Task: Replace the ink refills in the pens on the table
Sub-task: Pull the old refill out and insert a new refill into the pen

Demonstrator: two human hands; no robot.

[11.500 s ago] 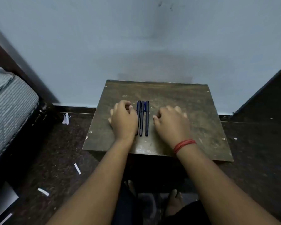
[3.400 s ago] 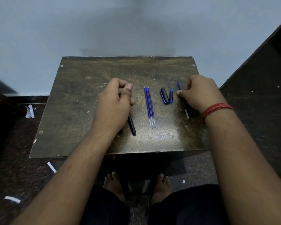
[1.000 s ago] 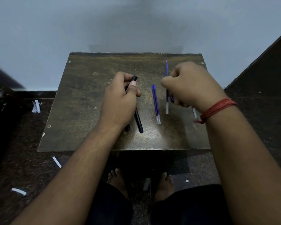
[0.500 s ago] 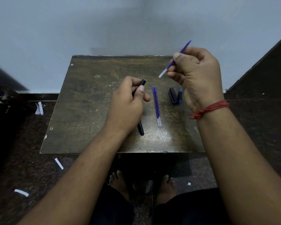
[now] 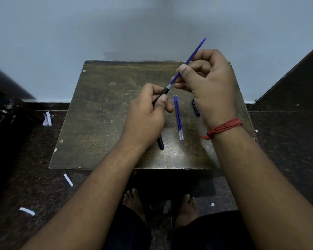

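Head view: a refill (image 5: 188, 59), pinched in the right hand (image 5: 209, 87), is being fed into the barrel (image 5: 165, 91) gripped by the left hand (image 5: 146, 115); pushing it home likely follows.

Both forearms come in from the bottom edge and converge toward 12 o'clock. The left hand (image 5: 146, 114) has its back to the camera, fingers curled, thumb lying along the top and pointing toward 1 o'clock, gripping a barrel (image 5: 165, 91). The right hand (image 5: 209, 89) sits at 2 o'clock from the left one, higher in view, fingers curled inward toward 9 o'clock, thumb and forefinger pinching a refill (image 5: 189, 60). The two hands lie near each other, not touching. A red thread (image 5: 222, 128) circles the right wrist. Bare feet show at 6 o'clock.
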